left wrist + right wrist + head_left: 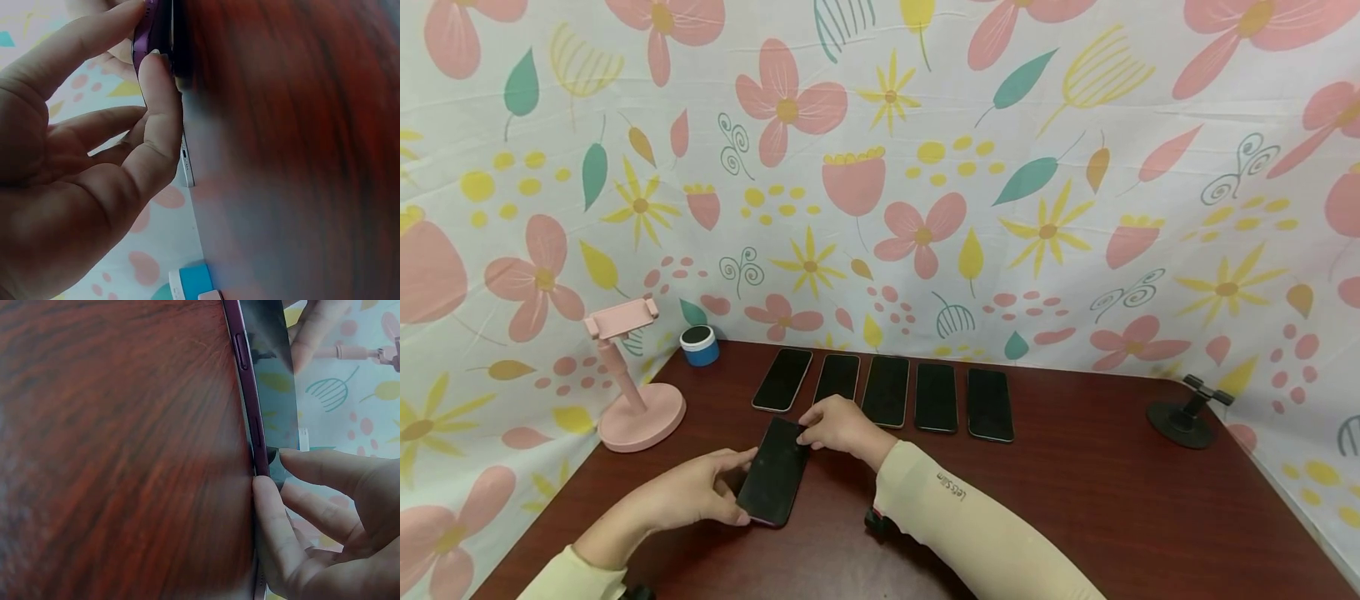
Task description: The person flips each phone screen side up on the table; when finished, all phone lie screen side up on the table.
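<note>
A smartphone [775,473] with a dark screen and a purple edge [250,387] is between my two hands, screen up, in front of the row of phones. My left hand [692,490] grips its near left part, thumb at the bottom corner and fingers along the left side. In the left wrist view, the left thumb [161,112] lies against the purple bottom edge. At the far right corner, my right hand [844,429] pinches the phone between thumb and fingertips. Whether the phone touches the table is hard to tell.
Several dark-screened phones [936,397] lie in a row along the back of the brown table [1075,500]. A pink phone stand [642,417] and a blue jar [701,346] stand at left. A small black stand [1183,421] is at far right. Flowered cloth [880,183] hangs behind.
</note>
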`<state>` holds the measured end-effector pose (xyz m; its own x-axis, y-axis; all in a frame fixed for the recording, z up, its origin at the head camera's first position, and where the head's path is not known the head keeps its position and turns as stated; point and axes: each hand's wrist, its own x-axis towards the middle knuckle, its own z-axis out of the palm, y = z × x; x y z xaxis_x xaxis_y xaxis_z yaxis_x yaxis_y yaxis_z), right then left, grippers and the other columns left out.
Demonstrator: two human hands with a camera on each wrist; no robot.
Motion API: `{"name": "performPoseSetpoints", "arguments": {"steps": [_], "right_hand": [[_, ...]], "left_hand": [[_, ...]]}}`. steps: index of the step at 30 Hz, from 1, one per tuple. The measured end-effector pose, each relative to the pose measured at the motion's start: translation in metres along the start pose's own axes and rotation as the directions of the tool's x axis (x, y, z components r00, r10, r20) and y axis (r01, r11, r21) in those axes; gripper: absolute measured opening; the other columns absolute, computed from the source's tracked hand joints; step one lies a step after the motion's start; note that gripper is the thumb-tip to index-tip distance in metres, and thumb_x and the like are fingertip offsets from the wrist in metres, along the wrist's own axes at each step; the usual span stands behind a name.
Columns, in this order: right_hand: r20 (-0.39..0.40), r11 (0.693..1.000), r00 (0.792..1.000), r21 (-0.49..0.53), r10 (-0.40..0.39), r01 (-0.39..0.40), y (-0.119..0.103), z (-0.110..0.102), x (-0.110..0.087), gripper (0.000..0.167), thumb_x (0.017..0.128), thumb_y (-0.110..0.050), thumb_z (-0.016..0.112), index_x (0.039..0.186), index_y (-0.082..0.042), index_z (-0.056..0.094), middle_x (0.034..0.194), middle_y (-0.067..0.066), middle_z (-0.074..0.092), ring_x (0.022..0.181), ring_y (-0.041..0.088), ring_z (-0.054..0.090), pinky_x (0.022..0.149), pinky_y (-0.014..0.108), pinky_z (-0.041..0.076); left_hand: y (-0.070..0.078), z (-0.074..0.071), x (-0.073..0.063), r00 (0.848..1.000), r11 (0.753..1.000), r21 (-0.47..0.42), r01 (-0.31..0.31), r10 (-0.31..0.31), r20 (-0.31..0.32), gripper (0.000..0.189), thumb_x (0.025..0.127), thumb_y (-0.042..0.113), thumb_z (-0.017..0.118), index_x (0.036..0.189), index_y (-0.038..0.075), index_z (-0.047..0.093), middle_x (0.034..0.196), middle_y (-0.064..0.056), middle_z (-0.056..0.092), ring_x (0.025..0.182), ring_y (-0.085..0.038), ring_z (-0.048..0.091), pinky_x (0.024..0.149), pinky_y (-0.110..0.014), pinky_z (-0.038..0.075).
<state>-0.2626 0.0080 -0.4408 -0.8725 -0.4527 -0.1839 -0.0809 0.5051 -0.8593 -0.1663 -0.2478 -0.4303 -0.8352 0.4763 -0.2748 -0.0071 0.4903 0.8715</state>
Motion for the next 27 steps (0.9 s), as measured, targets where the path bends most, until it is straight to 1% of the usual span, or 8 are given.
{"name": "performPoseSetpoints", "arguments": {"steps": [3, 9, 13, 16, 18, 23, 27], "right_hand": [[-0.003, 1.0, 1.0, -0.02, 0.001, -0.001, 0.0002, -0.0002, 0.001, 0.029, 0.092, -0.012, 0.084, 0.12, -0.006, 0.08, 0.123, 0.014, 0.077, 0.09, 0.021, 0.08, 0.086, 0.037, 0.065], [-0.008, 0.999, 1.0, -0.053, -0.001, 0.001, -0.0002, 0.001, 0.0022, 0.03, 0.092, -0.014, 0.084, 0.12, -0.005, 0.08, 0.115, 0.012, 0.079, 0.088, 0.021, 0.081, 0.087, 0.038, 0.065], [-0.015, 0.998, 1.0, -0.061, 0.001, -0.001, -0.0002, 0.0023, 0.0028, 0.029, 0.092, -0.013, 0.084, 0.119, -0.004, 0.08, 0.111, 0.012, 0.08, 0.088, 0.022, 0.081, 0.088, 0.041, 0.065], [-0.028, 0.998, 1.0, -0.064, 0.011, -0.013, -0.0002, 0.0033, 0.0032, 0.029, 0.092, -0.013, 0.084, 0.119, -0.003, 0.079, 0.109, 0.013, 0.08, 0.087, 0.023, 0.081, 0.088, 0.04, 0.065], [-0.037, 0.998, 0.999, -0.068, 0.016, -0.018, -0.0002, 0.004, 0.0035, 0.029, 0.092, -0.013, 0.084, 0.119, -0.002, 0.079, 0.108, 0.013, 0.08, 0.087, 0.023, 0.081, 0.087, 0.04, 0.065], [-0.052, 0.995, 0.999, -0.104, 0.003, -0.009, -0.0018, 0.0055, 0.0046, 0.029, 0.092, -0.013, 0.084, 0.118, -0.001, 0.079, 0.104, 0.013, 0.081, 0.084, 0.022, 0.081, 0.083, 0.036, 0.065], [-0.059, 0.992, 0.998, -0.123, -0.001, -0.006, -0.0022, 0.0068, 0.0054, 0.028, 0.092, -0.013, 0.084, 0.117, -0.002, 0.079, 0.101, 0.012, 0.082, 0.082, 0.02, 0.081, 0.078, 0.033, 0.064]], "left_hand": [[-0.0014, -0.0002, 0.0005, 1.0, 1.0, 0.012, -0.002, 0.002, -0.005, 0.1, 0.085, 0.007, 0.087, 0.163, -0.013, 0.027, 0.141, -0.023, 0.051, 0.082, -0.02, 0.069, 0.07, -0.023, 0.055], [-0.0033, -0.0007, 0.0012, 1.0, 0.999, 0.045, -0.019, 0.02, -0.014, 0.1, 0.084, 0.007, 0.088, 0.162, -0.014, 0.029, 0.137, -0.022, 0.051, 0.086, -0.021, 0.068, 0.071, -0.022, 0.055], [-0.005, -0.0005, 0.002, 0.999, 0.997, 0.078, -0.022, 0.024, -0.023, 0.098, 0.084, 0.009, 0.09, 0.16, -0.014, 0.033, 0.134, -0.021, 0.053, 0.088, -0.021, 0.07, 0.072, -0.021, 0.056], [-0.0053, 0.0003, 0.0026, 0.999, 0.993, 0.119, -0.025, 0.029, -0.039, 0.097, 0.084, 0.013, 0.091, 0.159, -0.014, 0.036, 0.131, -0.02, 0.055, 0.089, -0.02, 0.072, 0.073, -0.021, 0.057], [-0.0052, 0.0005, 0.0028, 0.998, 0.989, 0.147, -0.022, 0.03, -0.052, 0.096, 0.083, 0.015, 0.092, 0.158, -0.014, 0.039, 0.129, -0.019, 0.057, 0.089, -0.019, 0.073, 0.074, -0.021, 0.057], [-0.0041, 0.0, 0.0022, 0.996, 0.975, 0.221, -0.006, 0.027, -0.09, 0.091, 0.082, 0.017, 0.093, 0.155, -0.012, 0.046, 0.121, -0.013, 0.061, 0.084, -0.015, 0.071, 0.072, -0.02, 0.055], [-0.0036, 0.0, 0.0013, 0.995, 0.972, 0.234, -0.003, 0.026, -0.095, 0.089, 0.083, 0.017, 0.093, 0.154, -0.011, 0.048, 0.119, -0.012, 0.061, 0.083, -0.014, 0.07, 0.072, -0.02, 0.055]]}}
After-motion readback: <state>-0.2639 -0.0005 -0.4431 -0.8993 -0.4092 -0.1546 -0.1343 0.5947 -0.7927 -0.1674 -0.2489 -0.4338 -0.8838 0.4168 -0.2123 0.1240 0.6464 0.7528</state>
